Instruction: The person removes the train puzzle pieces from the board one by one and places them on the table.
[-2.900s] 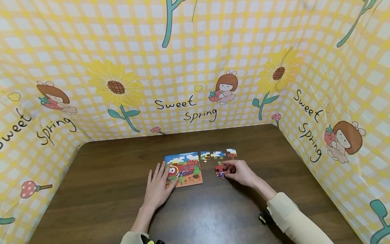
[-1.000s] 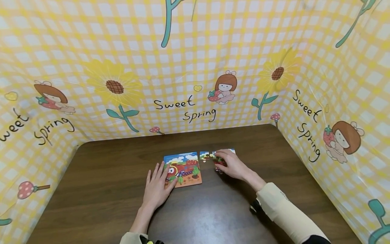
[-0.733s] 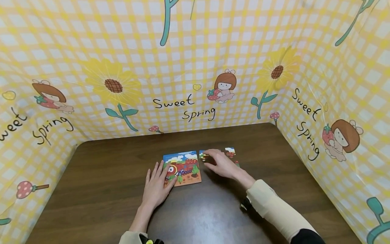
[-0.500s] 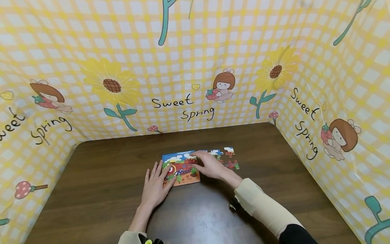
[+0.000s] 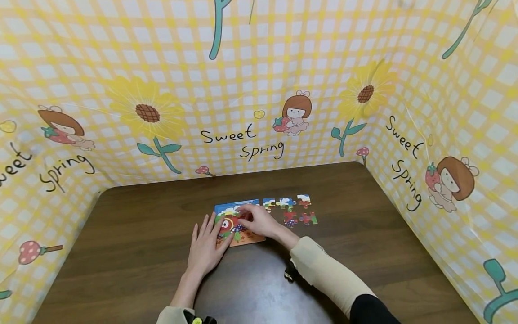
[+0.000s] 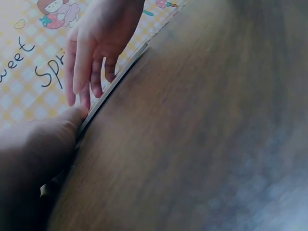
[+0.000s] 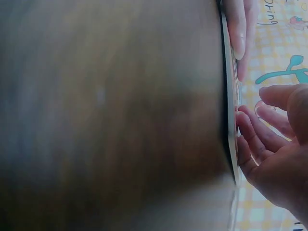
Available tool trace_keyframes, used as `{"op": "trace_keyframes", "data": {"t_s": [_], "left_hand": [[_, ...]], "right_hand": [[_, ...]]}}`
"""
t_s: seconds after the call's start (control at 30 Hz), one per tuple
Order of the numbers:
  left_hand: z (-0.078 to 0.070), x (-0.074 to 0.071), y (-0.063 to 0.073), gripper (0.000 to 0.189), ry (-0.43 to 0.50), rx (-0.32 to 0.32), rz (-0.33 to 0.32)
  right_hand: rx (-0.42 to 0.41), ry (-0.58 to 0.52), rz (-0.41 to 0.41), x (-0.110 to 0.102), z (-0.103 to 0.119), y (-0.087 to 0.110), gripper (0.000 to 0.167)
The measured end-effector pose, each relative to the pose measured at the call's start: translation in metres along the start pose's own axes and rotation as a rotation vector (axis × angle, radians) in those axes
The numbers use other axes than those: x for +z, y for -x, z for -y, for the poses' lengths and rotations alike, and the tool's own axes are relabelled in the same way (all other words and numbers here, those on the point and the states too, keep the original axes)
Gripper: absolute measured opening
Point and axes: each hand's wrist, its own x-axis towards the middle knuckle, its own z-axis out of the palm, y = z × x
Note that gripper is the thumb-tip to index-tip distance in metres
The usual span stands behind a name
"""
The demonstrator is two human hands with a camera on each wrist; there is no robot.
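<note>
A red cartoon train puzzle board (image 5: 250,237) is steadied on a dark wood-grain table (image 5: 121,238), its left side covered by a person's left hand (image 5: 204,252), fingers straight and spread, with nothing gripped. The right hand (image 5: 261,221) is held over the board's far right part, fingers loosely bent and thumb parted from them, with nothing seen in its hold; whether the board is touched by its fingertips cannot be told for certain. Just right of the board, three jigsaw pieces (image 5: 303,200) are lined up in a far row and two train pieces (image 5: 309,218) in a nearer one. The table is backed by yellow checked cloth (image 5: 243,58) printed "Sweet Spring."
</note>
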Motion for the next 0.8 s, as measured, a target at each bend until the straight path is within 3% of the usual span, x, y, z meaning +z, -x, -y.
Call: {"op": "trace_keyframes", "data": {"t_s": [0.23,0.47,0.8], "left_hand": [[-0.0004,-0.0013,-0.0006,0.083,-0.008,-0.002,0.001],[-0.001,-0.001,0.002,0.087,-0.009,-0.002,-0.009],[0.0013,-0.0009,0.003,0.085,0.007,0.005,-0.024]], "right_hand": [[0.028,-0.061,-0.012,0.0059,-0.0001,-0.0041,0.029],[0.081,-0.204,-0.015,0.0078,-0.002,-0.0032,0.032],[0.111,-0.173,0.056,0.0094,0.0012,-0.0093,0.033]]}}
